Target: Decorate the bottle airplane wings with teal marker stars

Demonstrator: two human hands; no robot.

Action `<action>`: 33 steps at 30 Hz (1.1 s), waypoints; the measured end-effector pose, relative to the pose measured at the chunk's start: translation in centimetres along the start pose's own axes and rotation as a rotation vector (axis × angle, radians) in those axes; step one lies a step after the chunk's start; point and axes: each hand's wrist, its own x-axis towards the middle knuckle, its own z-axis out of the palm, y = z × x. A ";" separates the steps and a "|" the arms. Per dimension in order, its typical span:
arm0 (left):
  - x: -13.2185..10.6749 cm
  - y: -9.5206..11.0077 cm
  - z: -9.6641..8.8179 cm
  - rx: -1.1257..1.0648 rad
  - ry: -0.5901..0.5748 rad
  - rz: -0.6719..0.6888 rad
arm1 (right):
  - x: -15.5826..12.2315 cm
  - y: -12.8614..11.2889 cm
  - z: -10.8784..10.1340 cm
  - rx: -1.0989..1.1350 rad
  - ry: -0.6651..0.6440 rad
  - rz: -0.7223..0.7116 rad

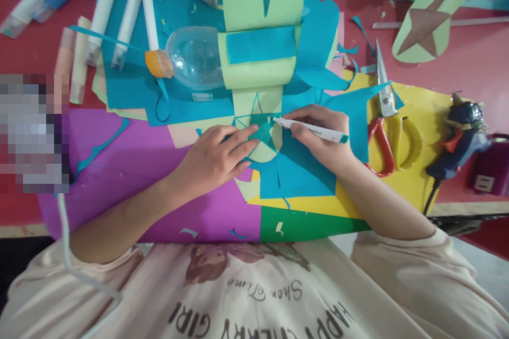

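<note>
My right hand (324,135) is closed around a white marker with a green end (314,131). The marker's tip touches a partly coloured green star (264,130) on a pale green paper strip (262,156). My left hand (217,153) lies with fingers stretched and apart, fingertips on the strip beside the star. Above the hands, a clear plastic bottle (194,58) with an orange cap (158,63) lies on its side. Pale green paper (258,74) with a blue strip (260,45) wraps its body, and blue paper pieces (322,42) stand at its bottom end.
Several white markers (101,16) lie at upper left. Scissors (385,100) with red and yellow handles and a blue glue gun (461,140) lie on the right. Purple (159,169), yellow (409,185) and blue sheets (306,180) cover the near side. A cable (66,243) hangs at left.
</note>
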 end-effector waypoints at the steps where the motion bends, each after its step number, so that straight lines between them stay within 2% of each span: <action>1: 0.0 0.0 0.0 -0.002 -0.007 -0.003 | 0.0 -0.1 -0.1 -0.004 -0.013 -0.016; 5: 0.0 0.0 -0.1 -0.019 -0.014 -0.013 | 0.0 -0.2 -0.2 -0.015 -0.048 -0.037; 11: 0.0 0.1 0.0 -0.068 -0.034 -0.038 | 0.0 -0.1 0.1 0.015 0.002 0.018; 18: 0.0 0.0 -0.2 -0.066 -0.057 -0.045 | 0.2 -0.2 0.1 0.025 -0.027 -0.003; 26: 0.0 0.0 0.0 0.023 0.003 0.000 | 0.3 -0.2 -0.1 -0.027 -0.050 -0.031; 33: -0.1 0.0 0.0 -0.029 -0.024 -0.023 | 0.1 -0.2 0.1 0.019 -0.001 0.001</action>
